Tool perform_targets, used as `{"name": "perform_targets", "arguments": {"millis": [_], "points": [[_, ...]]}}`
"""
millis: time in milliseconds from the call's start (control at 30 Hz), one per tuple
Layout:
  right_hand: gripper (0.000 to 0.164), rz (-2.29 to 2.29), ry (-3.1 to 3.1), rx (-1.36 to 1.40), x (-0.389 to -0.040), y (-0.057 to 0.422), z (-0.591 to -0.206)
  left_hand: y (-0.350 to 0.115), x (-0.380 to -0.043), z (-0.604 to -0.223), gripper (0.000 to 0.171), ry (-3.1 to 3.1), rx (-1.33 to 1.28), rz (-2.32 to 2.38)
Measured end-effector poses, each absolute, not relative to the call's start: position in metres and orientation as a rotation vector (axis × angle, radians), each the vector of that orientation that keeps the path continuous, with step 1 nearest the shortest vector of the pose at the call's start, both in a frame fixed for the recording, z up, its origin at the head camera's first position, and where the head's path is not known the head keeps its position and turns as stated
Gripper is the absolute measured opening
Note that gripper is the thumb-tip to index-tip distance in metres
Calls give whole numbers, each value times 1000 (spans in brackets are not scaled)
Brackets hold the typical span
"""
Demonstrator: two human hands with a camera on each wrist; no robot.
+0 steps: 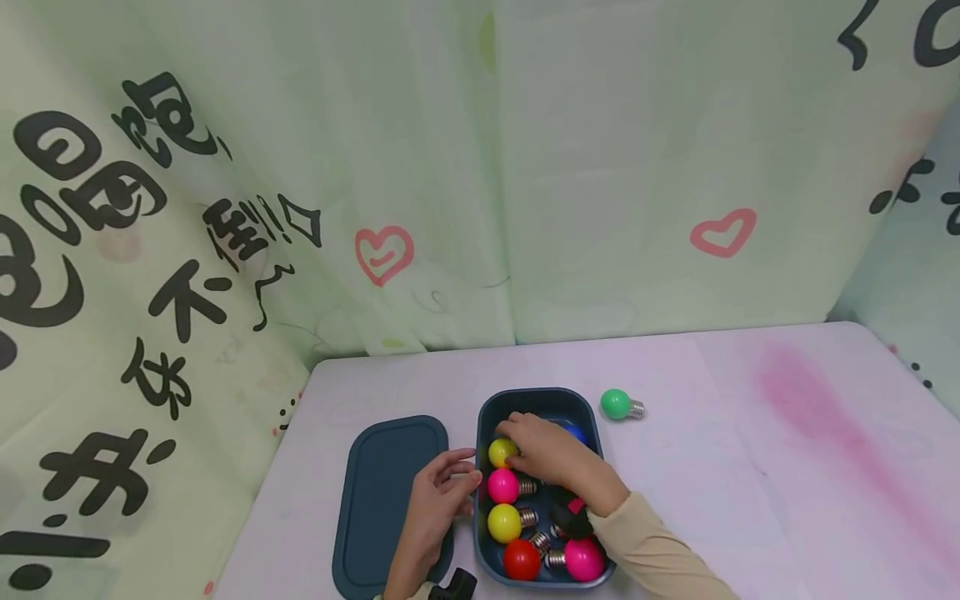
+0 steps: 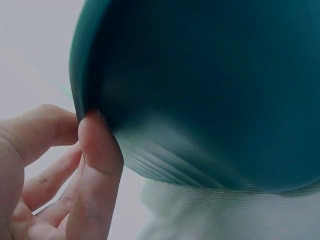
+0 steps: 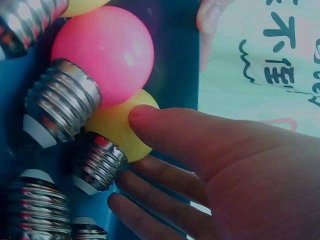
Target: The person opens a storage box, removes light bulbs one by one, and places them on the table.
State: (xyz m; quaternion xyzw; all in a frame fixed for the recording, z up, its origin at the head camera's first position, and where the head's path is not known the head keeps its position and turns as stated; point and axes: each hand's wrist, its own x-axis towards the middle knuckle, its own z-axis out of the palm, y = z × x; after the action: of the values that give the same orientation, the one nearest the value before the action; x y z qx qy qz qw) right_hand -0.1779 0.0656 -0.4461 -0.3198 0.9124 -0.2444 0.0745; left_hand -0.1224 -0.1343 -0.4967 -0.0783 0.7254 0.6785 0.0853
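My right hand (image 1: pixel 551 450) reaches into a dark blue bin (image 1: pixel 536 390). It pinches a yellow light bulb (image 3: pixel 120 125), with the thumb on the round part and fingers on the other side. Close to that bulb lies a pink light bulb (image 1: pixel 503 486) with a silver screw base. Another yellow bulb (image 1: pixel 504 523), a red bulb (image 1: pixel 522 560) and a second pink bulb (image 1: pixel 583 560) lie nearer the front. A blue bulb (image 1: pixel 575 432) is partly hidden behind my right hand. My left hand (image 1: pixel 442 492) holds the bin's left rim between thumb and finger.
Left of the bin lies a flat dark blue lid (image 1: pixel 390 492), partly under my left arm. A green bulb (image 1: pixel 617 404) rests on the pale table (image 1: pixel 712 467) beyond the bin's far right corner. A printed curtain (image 1: pixel 600 167) hangs behind the table.
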Motion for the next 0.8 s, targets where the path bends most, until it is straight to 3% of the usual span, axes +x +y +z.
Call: {"name": "perform_targets", "arguments": {"millis": [800], "points": [[36, -829, 2632, -888, -180, 67, -450, -134, -121, -496, 43, 2174, -201, 2034]]}}
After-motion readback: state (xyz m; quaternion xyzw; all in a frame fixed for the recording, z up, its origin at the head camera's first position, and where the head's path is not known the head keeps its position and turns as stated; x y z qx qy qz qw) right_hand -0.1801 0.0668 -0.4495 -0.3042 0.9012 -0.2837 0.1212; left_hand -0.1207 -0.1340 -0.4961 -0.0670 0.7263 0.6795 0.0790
